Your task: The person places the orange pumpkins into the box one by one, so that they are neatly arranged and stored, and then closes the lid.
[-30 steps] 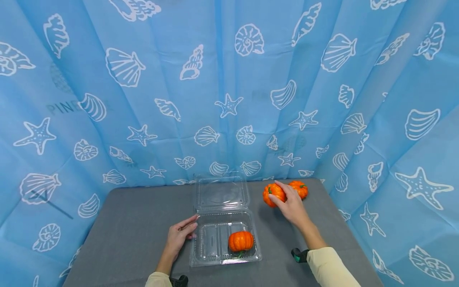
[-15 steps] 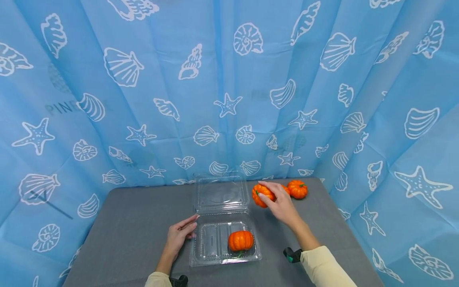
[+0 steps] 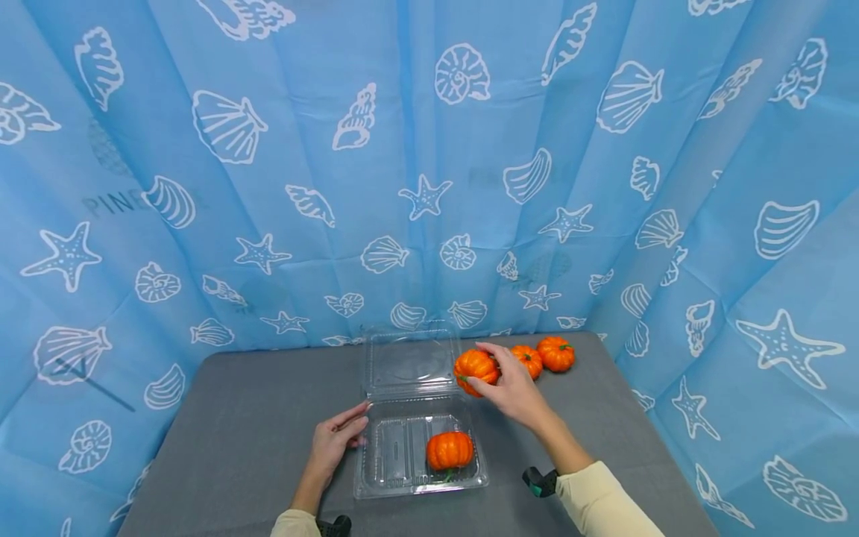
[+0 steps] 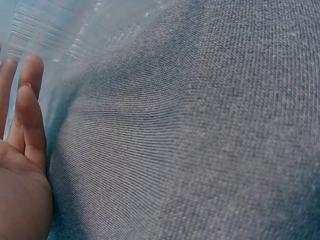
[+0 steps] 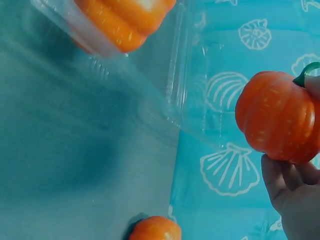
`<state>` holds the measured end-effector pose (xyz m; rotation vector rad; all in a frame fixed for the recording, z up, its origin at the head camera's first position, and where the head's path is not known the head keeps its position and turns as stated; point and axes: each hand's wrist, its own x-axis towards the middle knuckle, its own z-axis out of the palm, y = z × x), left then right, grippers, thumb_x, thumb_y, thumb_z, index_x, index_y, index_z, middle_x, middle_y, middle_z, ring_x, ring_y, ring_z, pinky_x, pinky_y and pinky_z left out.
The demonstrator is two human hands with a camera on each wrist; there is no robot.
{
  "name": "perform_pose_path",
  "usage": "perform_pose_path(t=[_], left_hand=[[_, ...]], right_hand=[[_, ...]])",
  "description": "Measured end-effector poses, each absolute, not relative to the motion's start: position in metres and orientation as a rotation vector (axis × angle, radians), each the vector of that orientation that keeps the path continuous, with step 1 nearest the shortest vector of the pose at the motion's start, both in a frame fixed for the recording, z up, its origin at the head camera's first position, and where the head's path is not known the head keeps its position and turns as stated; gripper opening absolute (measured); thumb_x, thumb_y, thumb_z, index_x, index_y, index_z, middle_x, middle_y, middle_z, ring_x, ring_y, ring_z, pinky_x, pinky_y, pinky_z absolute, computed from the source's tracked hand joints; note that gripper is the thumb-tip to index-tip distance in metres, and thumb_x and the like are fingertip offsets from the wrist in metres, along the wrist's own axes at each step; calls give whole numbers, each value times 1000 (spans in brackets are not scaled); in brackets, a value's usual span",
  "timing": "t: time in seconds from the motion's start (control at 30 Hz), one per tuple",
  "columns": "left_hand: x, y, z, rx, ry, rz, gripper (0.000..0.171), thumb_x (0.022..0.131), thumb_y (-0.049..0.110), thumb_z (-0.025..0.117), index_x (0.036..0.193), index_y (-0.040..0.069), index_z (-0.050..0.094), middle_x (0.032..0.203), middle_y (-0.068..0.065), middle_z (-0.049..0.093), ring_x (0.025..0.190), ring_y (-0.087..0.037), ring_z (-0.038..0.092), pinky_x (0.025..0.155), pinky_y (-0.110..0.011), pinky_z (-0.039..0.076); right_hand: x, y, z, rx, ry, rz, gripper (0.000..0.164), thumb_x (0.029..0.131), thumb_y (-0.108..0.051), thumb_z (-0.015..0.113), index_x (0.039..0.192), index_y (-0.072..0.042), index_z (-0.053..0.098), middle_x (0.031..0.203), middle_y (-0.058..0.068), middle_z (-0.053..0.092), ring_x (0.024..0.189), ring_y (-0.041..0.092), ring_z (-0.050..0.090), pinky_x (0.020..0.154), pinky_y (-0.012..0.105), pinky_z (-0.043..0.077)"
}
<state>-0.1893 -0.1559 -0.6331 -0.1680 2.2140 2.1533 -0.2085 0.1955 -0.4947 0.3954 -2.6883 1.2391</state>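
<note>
In the head view my right hand grips a small orange pumpkin between thumb and fingers, off the table and by the right side of the clear plastic clamshell container. The right wrist view shows that pumpkin with its green stem by the thumb. Another pumpkin lies on its side in the container's right half. The container's lid is folded back. My left hand touches the container's left edge with extended fingers; in the left wrist view its fingers look fairly straight.
Two more pumpkins stand at the back right of the grey table: one just behind my right hand, the other beside it. A blue shell-patterned curtain borders the table's back and sides.
My right hand has carried its pumpkin leftward from the back right toward the container, uncovering a pumpkin behind it. The left hand and the container have stayed in place.
</note>
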Motion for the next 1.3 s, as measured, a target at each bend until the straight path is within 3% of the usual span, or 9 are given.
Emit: perform_pose_path(t=[0.27, 0.53, 0.73, 0.93, 1.3], left_hand=[[-191, -156, -633, -160, 2200, 2144, 39, 91, 21, 77, 129, 12, 72, 128, -11, 73, 64, -10, 71, 62, -22, 57], [-191, -156, -630, -174, 2192, 2136, 41, 90, 24, 79, 129, 13, 72, 129, -10, 73, 64, -10, 71, 62, -22, 56], [-192, -156, -631, -178, 2189, 2133, 39, 92, 20, 77, 129, 12, 72, 129, -10, 72, 64, -10, 70, 63, -22, 56], [-192, -157, -634, -175, 2177, 2151, 40, 90, 22, 79, 128, 11, 73, 128, -10, 73, 63, -9, 70, 62, -21, 56], [-191, -157, -633, -197, 2167, 2163, 39, 90, 19, 78, 128, 10, 73, 129, -11, 72, 63, -10, 71, 62, -22, 57]], right_hand=[[-203, 188, -493, 472, -2731, 1191, 55, 88, -21, 79, 139, -16, 59, 129, 12, 62, 108, 26, 63, 86, 40, 58], [-196, 173, -496, 580, -2699, 1196, 54, 86, -16, 82, 137, -20, 64, 122, 7, 58, 104, 22, 61, 81, 28, 58], [-193, 161, -500, 639, -2697, 1130, 56, 85, -19, 85, 137, -22, 65, 130, 4, 61, 111, 23, 55, 86, 38, 56], [-189, 151, -504, 644, -2739, 1099, 55, 84, -21, 85, 136, -24, 66, 134, 1, 62, 106, 20, 50, 85, 35, 50], [-182, 134, -514, 717, -2734, 1228, 55, 83, -8, 83, 132, -22, 65, 132, -2, 62, 114, 19, 55, 92, 40, 56]])
